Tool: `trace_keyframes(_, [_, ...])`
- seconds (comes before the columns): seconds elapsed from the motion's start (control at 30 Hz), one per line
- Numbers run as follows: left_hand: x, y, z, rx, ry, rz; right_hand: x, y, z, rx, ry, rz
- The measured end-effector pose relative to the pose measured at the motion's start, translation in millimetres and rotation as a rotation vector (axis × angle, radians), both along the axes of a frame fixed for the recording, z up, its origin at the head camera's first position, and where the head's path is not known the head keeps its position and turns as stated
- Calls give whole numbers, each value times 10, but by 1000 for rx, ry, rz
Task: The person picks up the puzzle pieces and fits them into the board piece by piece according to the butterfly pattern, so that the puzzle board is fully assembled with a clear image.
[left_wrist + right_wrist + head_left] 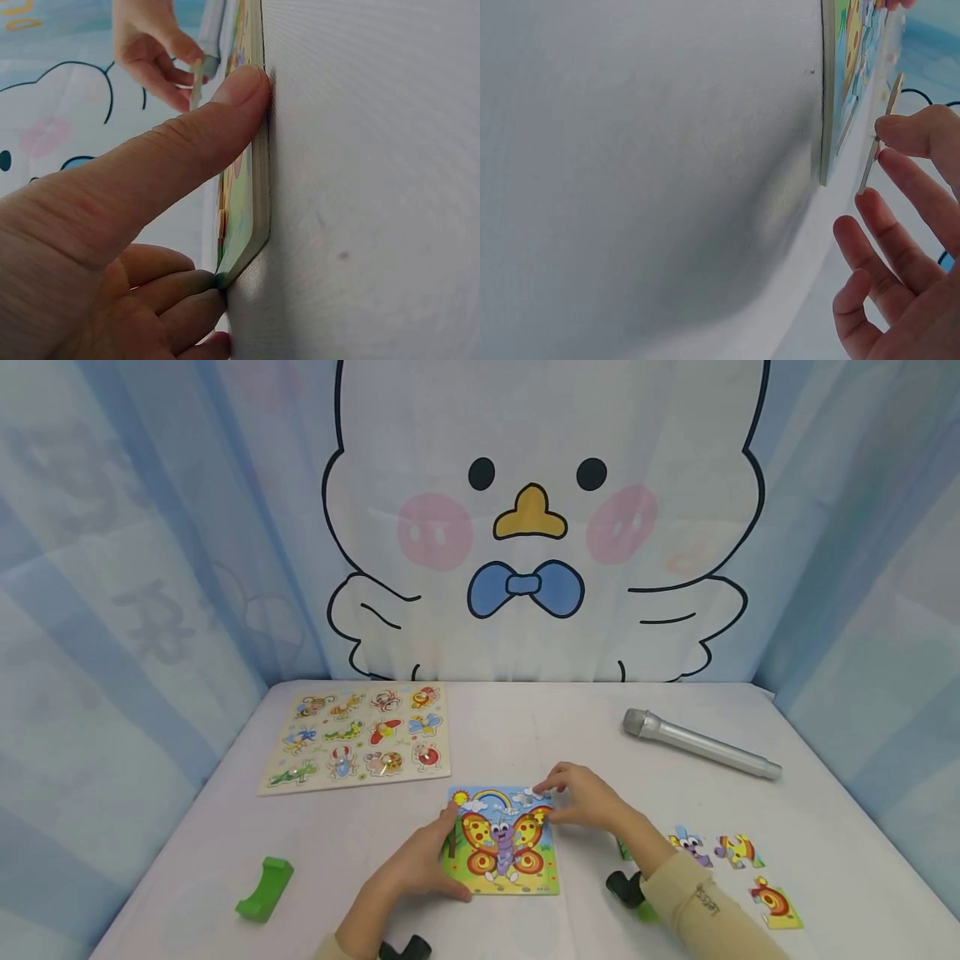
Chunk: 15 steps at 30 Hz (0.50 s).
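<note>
A square butterfly jigsaw puzzle [504, 881] lies flat on the table, picture up. My left hand [420, 860] grips it at the left side; in the left wrist view the thumb [240, 86] presses its near edge and the fingers reach its side. Over the puzzle's top right corner, my right hand [588, 797] pinches a thin puzzle piece [870, 165] between thumb and fingertips. The right wrist view shows that piece edge-on, raised off the puzzle [829, 97], so its picture is hidden there.
Loose puzzle pieces [776, 906] lie at the right, with one partly behind the right forearm. A wooden insect board [352, 727] sits at the back left, a silver toy microphone [701, 745] at the back right. A green curved block [266, 889] lies front left.
</note>
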State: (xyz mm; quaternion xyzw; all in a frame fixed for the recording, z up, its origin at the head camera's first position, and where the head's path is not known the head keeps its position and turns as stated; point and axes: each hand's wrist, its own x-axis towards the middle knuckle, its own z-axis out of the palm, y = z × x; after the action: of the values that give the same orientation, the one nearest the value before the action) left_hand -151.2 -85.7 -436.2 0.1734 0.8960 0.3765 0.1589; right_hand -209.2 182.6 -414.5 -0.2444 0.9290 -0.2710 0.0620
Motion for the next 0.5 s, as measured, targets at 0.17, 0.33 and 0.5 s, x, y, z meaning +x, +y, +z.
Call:
trace_keyframes(0.17, [9,0,11,2,-1,-1,-26,-74,-23,4,-10,17])
trace_keyframes(0.33, [0,0,1,-5,-1,1,-44,-159,-55,37,-38,0])
trace_keyframes(0.5, [-14,5,-21,-17,0,4,-56,-208,-64,61,-21,7])
